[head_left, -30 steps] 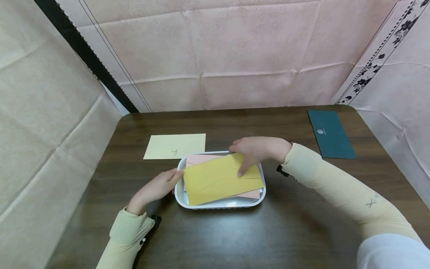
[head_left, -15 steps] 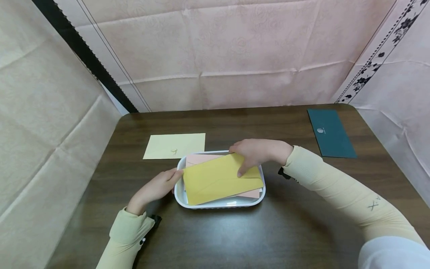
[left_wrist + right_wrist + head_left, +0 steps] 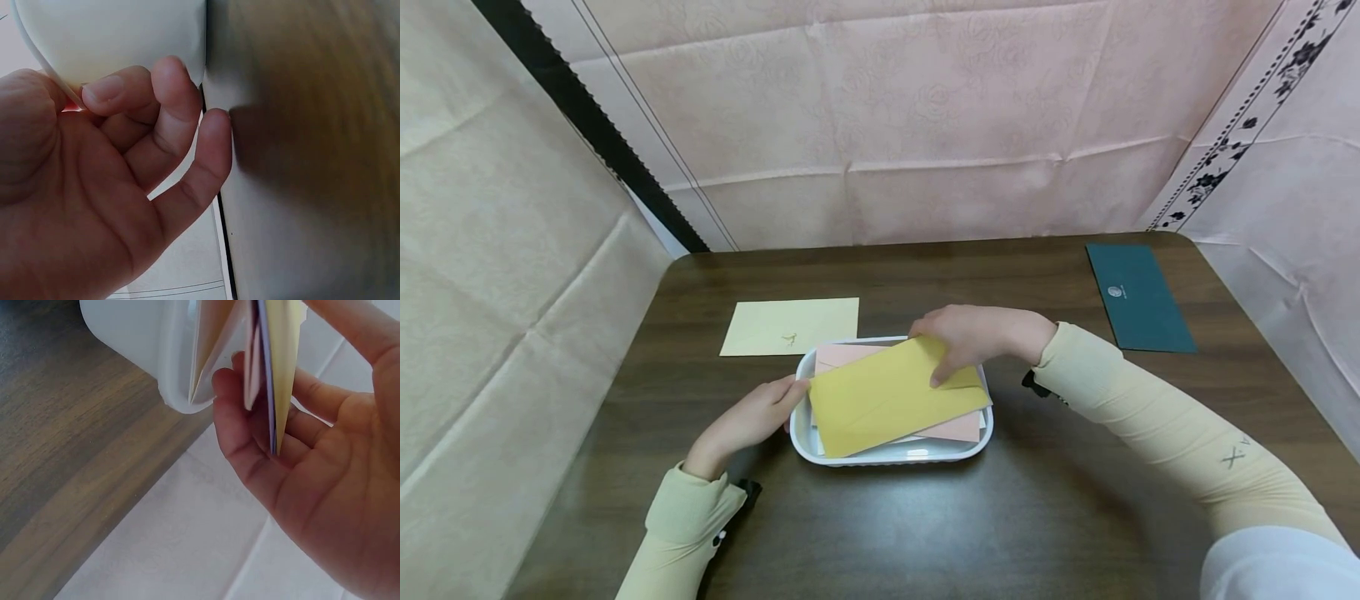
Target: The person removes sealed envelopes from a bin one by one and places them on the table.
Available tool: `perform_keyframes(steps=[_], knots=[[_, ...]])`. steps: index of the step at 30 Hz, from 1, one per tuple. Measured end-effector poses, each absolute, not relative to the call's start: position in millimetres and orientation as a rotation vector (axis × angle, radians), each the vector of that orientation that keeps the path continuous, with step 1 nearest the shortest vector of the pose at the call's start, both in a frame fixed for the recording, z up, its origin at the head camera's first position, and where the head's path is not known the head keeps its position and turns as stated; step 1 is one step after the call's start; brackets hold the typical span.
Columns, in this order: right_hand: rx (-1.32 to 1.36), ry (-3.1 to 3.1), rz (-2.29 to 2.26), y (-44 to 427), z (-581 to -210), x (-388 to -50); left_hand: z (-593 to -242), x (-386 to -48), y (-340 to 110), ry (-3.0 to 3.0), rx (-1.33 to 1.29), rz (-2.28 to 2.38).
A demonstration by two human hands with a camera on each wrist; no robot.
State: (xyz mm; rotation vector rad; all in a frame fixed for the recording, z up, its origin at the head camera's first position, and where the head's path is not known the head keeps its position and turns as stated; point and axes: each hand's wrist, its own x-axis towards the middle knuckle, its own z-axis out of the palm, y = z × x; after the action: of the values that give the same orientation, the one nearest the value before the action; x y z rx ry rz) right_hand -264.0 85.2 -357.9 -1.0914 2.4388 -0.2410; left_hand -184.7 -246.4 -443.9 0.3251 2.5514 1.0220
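In the head view a white tray [image 3: 887,457] holds a stack of envelopes, with a yellow envelope [image 3: 872,400] tilted on top. Beneath it shows a pink envelope [image 3: 958,427]. My left hand [image 3: 752,421] grips the tray's left rim, thumb on top; the left wrist view shows fingers curled at the tray wall [image 3: 137,31]. My right hand [image 3: 977,332] holds the yellow envelope near its upper right corner. In the right wrist view, purple [image 3: 270,394] and pink edges [image 3: 252,375] sit beside the yellow envelope within the curled fingers, apart from paler paper [image 3: 209,344] in the tray.
On the brown wooden table [image 3: 880,533], a pale cream envelope [image 3: 793,325] with a small gold mark lies behind the tray. A dark green envelope [image 3: 1138,297] lies at the back right. Light cloth [image 3: 940,125] hangs behind the table and at both sides.
The yellow envelope's right end has risen slightly with my right hand, showing more of the pink envelope below. My left hand and the tray stay put.
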Motion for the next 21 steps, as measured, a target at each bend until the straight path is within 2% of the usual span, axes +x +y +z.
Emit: perform_keyframes(steps=[21], knots=[[-1.196,2.484,-0.316,88.8,-356.8,-266.4,-446.1,-185.6,-247.6,2.568,0.327,1.01]])
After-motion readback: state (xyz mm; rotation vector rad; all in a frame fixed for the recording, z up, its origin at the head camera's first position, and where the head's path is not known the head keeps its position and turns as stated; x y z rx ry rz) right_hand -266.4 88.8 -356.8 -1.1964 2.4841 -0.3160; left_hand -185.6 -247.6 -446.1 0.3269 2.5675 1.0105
